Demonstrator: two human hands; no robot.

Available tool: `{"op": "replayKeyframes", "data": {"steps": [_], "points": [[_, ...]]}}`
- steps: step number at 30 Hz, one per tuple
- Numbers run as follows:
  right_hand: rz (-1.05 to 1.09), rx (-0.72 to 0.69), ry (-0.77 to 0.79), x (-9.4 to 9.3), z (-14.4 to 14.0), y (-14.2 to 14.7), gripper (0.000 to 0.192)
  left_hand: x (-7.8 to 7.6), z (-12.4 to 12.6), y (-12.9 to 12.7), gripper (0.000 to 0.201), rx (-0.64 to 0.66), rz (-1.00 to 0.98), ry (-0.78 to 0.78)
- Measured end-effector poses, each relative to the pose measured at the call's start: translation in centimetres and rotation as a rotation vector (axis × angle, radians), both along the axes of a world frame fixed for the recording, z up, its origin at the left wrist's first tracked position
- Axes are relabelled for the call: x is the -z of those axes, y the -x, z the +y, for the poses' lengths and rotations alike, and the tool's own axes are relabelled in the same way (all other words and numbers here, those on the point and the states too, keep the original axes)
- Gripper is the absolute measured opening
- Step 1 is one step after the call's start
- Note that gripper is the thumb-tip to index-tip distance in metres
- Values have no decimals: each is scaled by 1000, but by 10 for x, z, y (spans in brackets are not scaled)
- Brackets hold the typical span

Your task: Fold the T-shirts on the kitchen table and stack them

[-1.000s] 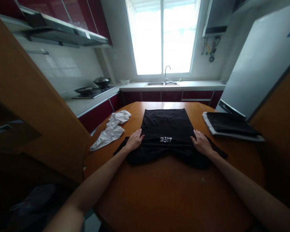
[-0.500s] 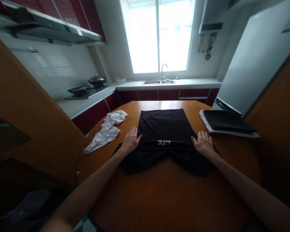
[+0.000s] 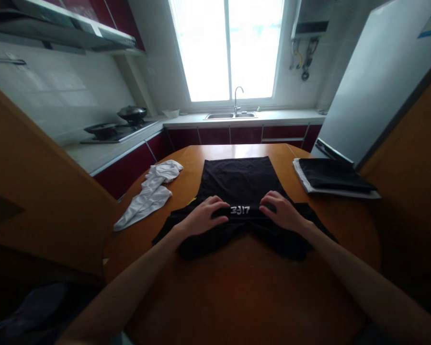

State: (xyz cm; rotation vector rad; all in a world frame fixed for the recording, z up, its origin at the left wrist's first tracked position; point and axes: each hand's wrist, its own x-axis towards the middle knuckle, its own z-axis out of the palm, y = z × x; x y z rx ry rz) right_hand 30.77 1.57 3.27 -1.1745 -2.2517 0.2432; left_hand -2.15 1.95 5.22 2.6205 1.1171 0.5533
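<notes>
A black T-shirt (image 3: 237, 177) lies spread on the wooden table, with white "LIFE" lettering that looks upside down from here. My left hand (image 3: 204, 215) is on the shirt just left of the lettering, its curved fingers and thumb closing round a ridge of the cloth. To the right of the letters, my right hand (image 3: 282, 211) grips the same ridge with bent fingers. The sleeves stretch out beneath both forearms, and the near edge of the shirt is rumpled. Some fingertips are hidden in the dark fabric.
A crumpled white cloth (image 3: 151, 191) lies on the left of the table (image 3: 244, 287). Folded black and white garments (image 3: 335, 175) are stacked at the right, near the fridge (image 3: 373, 81). Beyond the table are a sink (image 3: 219, 116) and a stove with pans (image 3: 132, 112).
Both hands have moved inward from the shirt's sides to either side of the lettering. Their fingers, flat before, are now bent round the cloth. The view has shifted slightly.
</notes>
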Motion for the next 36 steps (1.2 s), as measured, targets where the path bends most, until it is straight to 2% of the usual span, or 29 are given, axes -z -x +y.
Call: {"op": "replayKeyframes", "data": {"steps": [2,4,8,12,14,18,22,24,26,29,32,34,36], "points": [[-96,-227,86,-10,-25,7,24,-9,-25,-12,61,136,88,83],[-196,-319,135,-14,-43,14,26,-11,-39,-22,62,190,163,143],[-184,-305,192,-9,-48,16,9,-9,-36,-23,39,179,145,265],[78,-257,360,-6,-35,6,13,-17,-26,-12,34,174,23,357],[136,-227,427,-5,-30,2,19,-23,-25,-9,30,186,-19,362],[51,-203,348,-6,-31,4,19,-35,-34,-13,28,221,-12,258],[-17,-225,159,-17,-48,9,9,-42,-54,-14,34,288,169,193],[-87,-300,111,-18,-62,6,9,-39,-65,-8,29,302,231,135],[-170,-310,85,-11,-76,-1,9,-30,-74,0,25,286,241,90],[-245,-181,37,8,-89,-12,13,-9,-77,12,35,203,188,57],[-265,-77,3,20,-89,-17,15,9,-72,17,40,154,128,50],[-266,-55,-8,18,-87,-17,20,14,-68,18,28,157,126,33],[-207,-51,-1,10,-86,-16,25,11,-68,18,24,151,101,-6]]}}
